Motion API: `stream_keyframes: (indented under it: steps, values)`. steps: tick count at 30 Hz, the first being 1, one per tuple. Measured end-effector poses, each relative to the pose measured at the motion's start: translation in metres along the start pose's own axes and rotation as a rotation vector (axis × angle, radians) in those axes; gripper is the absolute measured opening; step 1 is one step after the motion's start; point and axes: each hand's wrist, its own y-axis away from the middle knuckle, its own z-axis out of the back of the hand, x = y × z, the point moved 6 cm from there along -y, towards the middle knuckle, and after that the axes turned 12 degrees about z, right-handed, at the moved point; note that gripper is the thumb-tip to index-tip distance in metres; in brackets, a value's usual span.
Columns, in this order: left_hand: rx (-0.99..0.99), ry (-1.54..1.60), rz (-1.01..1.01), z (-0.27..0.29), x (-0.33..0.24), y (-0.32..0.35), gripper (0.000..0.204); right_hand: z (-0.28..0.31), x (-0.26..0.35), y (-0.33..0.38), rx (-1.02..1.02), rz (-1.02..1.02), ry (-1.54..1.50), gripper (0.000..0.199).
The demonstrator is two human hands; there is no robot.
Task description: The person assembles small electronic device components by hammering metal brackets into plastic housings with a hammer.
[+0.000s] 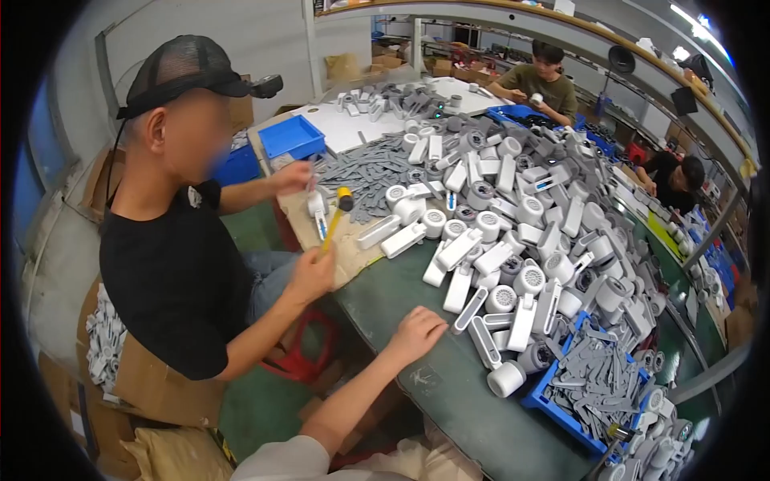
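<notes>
My left hand (415,333) rests at the near edge of the green table (385,297), its fingers curled in and close together. No object shows in it, though its underside is hidden. Just right of it lie white handheld-fan parts (461,287) in a big pile, some with round grilled heads and others with long slotted handles. My right hand is out of view. On the left, a seated co-worker's hand (311,276) grips a mallet (343,200) with a yellow handle and a yellow-and-black head. The co-worker's other hand (295,176) is above a white fan part (318,212).
A blue crate (553,393) of grey flat strips stands at the right, and a tool with a yellow part (619,433) lies by it. More grey strips (365,172) lie farther back near a blue tray (290,138). Two other people sit across the table.
</notes>
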Motion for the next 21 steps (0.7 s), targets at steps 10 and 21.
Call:
stream_keyframes:
  steps: [10,21]
  values:
    - [-0.054,0.024,-0.01,0.006,-0.007,-0.003,0.007,-0.004,-0.032,0.001,-0.05,0.094,-0.219,0.051]
    - [0.023,-0.024,-0.048,0.006,0.014,-0.005,0.007,-0.021,0.019,0.012,-0.135,0.16,-0.143,0.05]
